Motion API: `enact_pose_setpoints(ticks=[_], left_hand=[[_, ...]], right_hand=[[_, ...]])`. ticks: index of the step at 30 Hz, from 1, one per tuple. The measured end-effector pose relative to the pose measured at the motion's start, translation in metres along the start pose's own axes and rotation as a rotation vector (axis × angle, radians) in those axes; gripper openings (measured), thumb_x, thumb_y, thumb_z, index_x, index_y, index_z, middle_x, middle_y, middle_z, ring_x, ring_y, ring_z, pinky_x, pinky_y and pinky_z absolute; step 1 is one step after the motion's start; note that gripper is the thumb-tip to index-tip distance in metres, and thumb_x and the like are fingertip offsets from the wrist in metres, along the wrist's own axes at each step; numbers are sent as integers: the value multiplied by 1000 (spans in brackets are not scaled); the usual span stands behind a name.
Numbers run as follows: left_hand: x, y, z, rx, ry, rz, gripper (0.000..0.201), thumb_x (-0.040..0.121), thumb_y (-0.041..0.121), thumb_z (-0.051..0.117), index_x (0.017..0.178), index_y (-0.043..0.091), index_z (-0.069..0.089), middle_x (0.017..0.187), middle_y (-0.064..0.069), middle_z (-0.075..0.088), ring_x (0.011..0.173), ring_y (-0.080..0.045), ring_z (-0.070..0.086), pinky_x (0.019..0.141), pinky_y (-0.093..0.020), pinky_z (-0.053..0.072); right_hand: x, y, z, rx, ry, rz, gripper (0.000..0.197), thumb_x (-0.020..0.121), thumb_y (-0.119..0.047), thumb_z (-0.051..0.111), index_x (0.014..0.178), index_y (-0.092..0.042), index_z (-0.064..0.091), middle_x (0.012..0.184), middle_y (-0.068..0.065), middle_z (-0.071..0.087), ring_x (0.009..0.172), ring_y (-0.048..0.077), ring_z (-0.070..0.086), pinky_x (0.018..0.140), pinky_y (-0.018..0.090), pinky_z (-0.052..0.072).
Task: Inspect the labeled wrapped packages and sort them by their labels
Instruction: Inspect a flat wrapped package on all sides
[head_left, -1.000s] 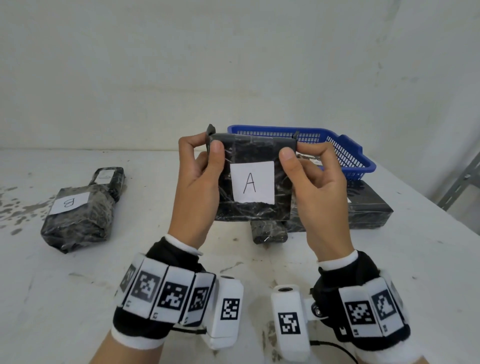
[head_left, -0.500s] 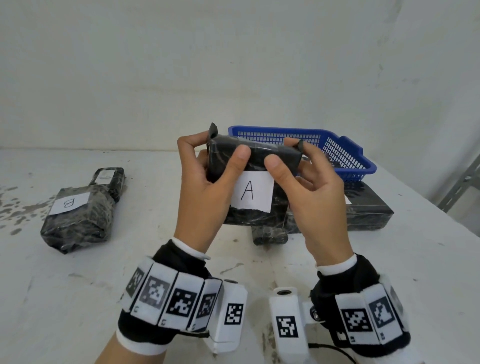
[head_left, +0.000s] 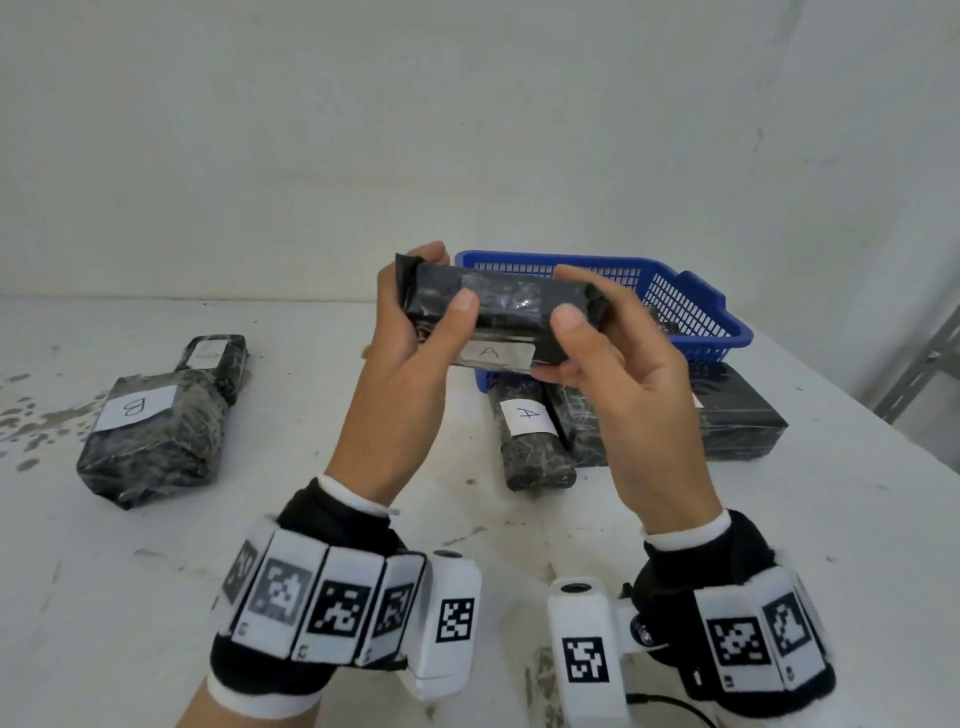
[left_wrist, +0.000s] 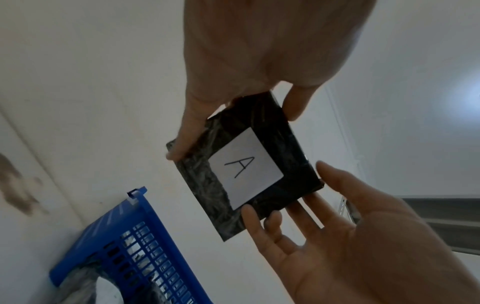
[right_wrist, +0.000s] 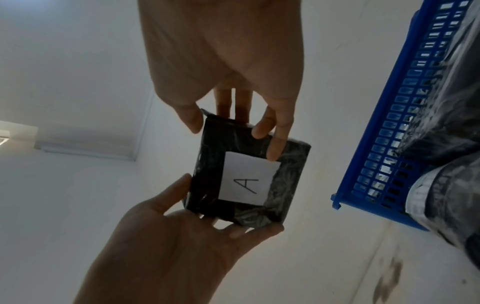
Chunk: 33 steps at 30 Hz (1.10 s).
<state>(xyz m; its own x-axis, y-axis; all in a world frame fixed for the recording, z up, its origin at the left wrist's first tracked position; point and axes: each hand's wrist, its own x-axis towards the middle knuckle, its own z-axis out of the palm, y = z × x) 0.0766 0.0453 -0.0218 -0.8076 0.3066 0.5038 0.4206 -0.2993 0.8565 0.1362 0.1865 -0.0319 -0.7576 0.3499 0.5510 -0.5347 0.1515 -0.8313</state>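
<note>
Starting at the far left of the white desk (head_left: 156, 597): there's a black wrapped package with a "B" label (head_left: 150, 441) lying flat, label up, and a smaller wrapped package (head_left: 215, 356) tucked right behind it, touching its back end. That one has a white label too, but I can't read the letter on it.

Moving to the middle, the left hand (head_left: 410, 353) and right hand (head_left: 618, 364) are both up in the air holding the held package (head_left: 498, 312) between them, above the desk and in front of the blue basket (head_left: 691, 306). From the head view it's tipped so you mostly see its top edge, with the white "A" label (head_left: 493, 354) on the underside face. The wrist views show that label square on (left_wrist: 245, 167) (right_wrist: 249, 179). Left fingers (left_wrist: 182, 142) are curled round one end with the thumb pressing the upper face. The right fingers (right_wrist: 272, 144) pinch the other end, one fingertip resting right at the label's edge. So both hands are gripping it, neither is loose.

Below the hands on the desk there's a narrow package labelled "A" (head_left: 530, 441), lying just in front of the basket. Another wrapped one (head_left: 582, 431) is right beside it, label not visible. Further right sits a flat black package (head_left: 743, 421), close against the basket's front. The basket itself has something wrapped inside, seen through the mesh in the right wrist view.
</note>
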Motion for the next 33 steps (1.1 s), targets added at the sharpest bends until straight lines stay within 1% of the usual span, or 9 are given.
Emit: enact_pose_setpoints(ticks=[4, 8, 11, 16, 20, 24, 27, 31, 33], left_hand=[[-1, 3, 1, 12, -6, -21, 24, 105, 22, 33, 125, 24, 45, 94, 35, 63, 94, 15, 59, 90, -25, 54], [1, 0, -1, -6, 13, -40, 27, 101, 33, 37, 120, 20, 50, 98, 27, 63, 94, 8, 59, 93, -35, 51], [1, -2, -2, -62, 4, -43, 24, 91, 33, 40, 111, 23, 51, 104, 20, 63, 93, 6, 58, 86, -29, 51], [-1, -3, 3, -67, -23, -3, 12, 104, 17, 37, 105, 25, 47, 94, 27, 61, 89, 9, 57, 81, -21, 50], [-1, -4, 2, -32, -55, 28, 11, 100, 15, 45, 111, 20, 45, 98, 14, 56, 88, 6, 57, 80, -18, 48], [-2, -5, 1, -19, -77, 4, 21, 95, 23, 54, 114, 17, 48, 101, 13, 59, 94, 3, 59, 83, -18, 48], [-2, -8, 0, -12, -97, -18, 26, 90, 30, 57, 113, 21, 49, 106, 11, 62, 102, -3, 60, 87, -19, 48], [-2, -8, 1, -12, -93, -16, 23, 86, 31, 57, 107, 24, 50, 97, 29, 63, 101, -1, 60, 89, -20, 48], [-3, -7, 2, -25, -86, -18, 23, 89, 32, 62, 106, 21, 51, 100, 27, 62, 100, 3, 61, 89, -20, 49]], right_hand=[[2, 1, -1, 48, 6, 26, 17, 95, -26, 60, 111, -21, 64, 104, -9, 72, 88, 5, 67, 87, 46, 59], [2, 2, -2, 29, 19, 35, 20, 93, -26, 55, 109, -19, 66, 100, -9, 70, 84, 5, 64, 82, 44, 57], [1, 1, -1, 1, 17, 25, 19, 94, -27, 56, 109, -19, 66, 91, -16, 67, 69, 2, 56, 70, 28, 55], [-1, 0, 2, -29, 16, -1, 15, 97, -23, 57, 106, -18, 68, 87, -14, 65, 69, -4, 57, 62, 10, 44], [-2, -2, 3, -5, 13, 0, 23, 85, -32, 63, 104, -19, 66, 95, -7, 68, 76, -3, 62, 66, 13, 49], [-1, -1, 0, -15, 16, -2, 26, 80, -31, 72, 104, -23, 64, 103, 0, 71, 95, 14, 70, 78, 25, 57], [-1, -1, -2, -15, 0, -5, 31, 77, -25, 76, 104, -21, 62, 104, 5, 70, 95, 15, 70, 82, 26, 57], [-2, 0, -1, -12, -4, -11, 34, 75, -25, 80, 102, -21, 60, 107, 12, 70, 100, 24, 70, 85, 34, 59], [-2, 0, -1, -12, 6, -19, 32, 76, -24, 78, 101, -19, 59, 105, 10, 68, 98, 21, 70, 83, 32, 59]])
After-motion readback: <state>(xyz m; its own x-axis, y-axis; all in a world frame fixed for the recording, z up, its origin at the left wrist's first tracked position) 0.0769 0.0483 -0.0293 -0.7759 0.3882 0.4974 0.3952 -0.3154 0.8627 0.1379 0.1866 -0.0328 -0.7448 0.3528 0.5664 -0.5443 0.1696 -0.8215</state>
